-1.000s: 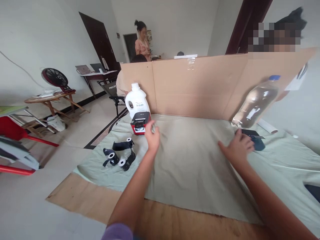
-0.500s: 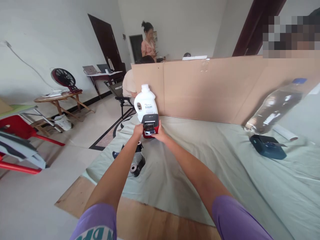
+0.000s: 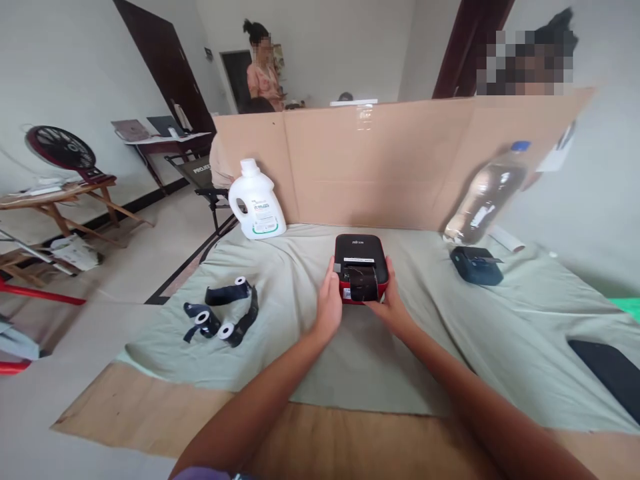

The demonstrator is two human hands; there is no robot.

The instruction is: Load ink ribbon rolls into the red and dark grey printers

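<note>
A black and red label printer [image 3: 361, 253] is at the middle of the cloth, with a dark strip [image 3: 364, 283] hanging from its front slot. My left hand [image 3: 330, 301] grips its left side, fingers along the casing. On the opposite side my right hand [image 3: 393, 308] holds the lower right corner, the thumb at the front edge. Whether the printer's base touches the cloth I cannot tell. To the left lie several rolls of black tape [image 3: 227, 293] with white cores, partly unwound.
A white jug [image 3: 260, 207] stands before a cardboard screen [image 3: 370, 173]. At the right are a large clear bottle [image 3: 487, 193], a dark blue device [image 3: 475, 265] and a black phone [image 3: 607, 373]. The pale green cloth [image 3: 420, 380] covers the table. People are behind the screen.
The printer has moved right, away from in front of the white jug, with both hands still on it. My view has turned right, and the tape rolls are now uncovered.
</note>
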